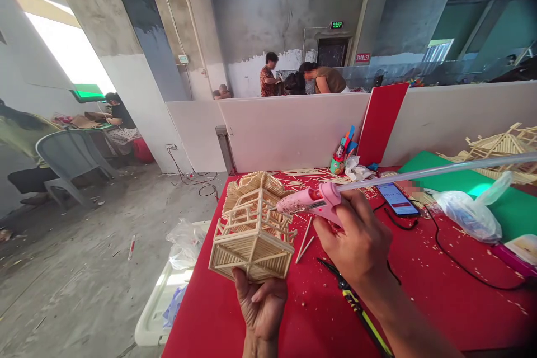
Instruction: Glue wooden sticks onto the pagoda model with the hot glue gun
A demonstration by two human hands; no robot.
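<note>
My left hand (260,303) grips the underside of a small pavilion model made of wooden sticks (251,226), holding it tilted above the red table's (293,313) left edge. My right hand (356,240) is closed round the handle of a pink glue gun (312,201). A long clear glue stick (440,170) juts from the gun's back toward the right. The gun's nozzle points left and sits at the model's upper right side, close to or touching the sticks.
Loose sticks (305,243), a black-and-yellow tool (356,305), a phone (397,198) with a black cable, a plastic bag (470,212), a green mat (503,201), a cup of pens (342,156) and other stick pieces (499,145) lie about. A white bin (161,307) stands left. People work beyond the partition.
</note>
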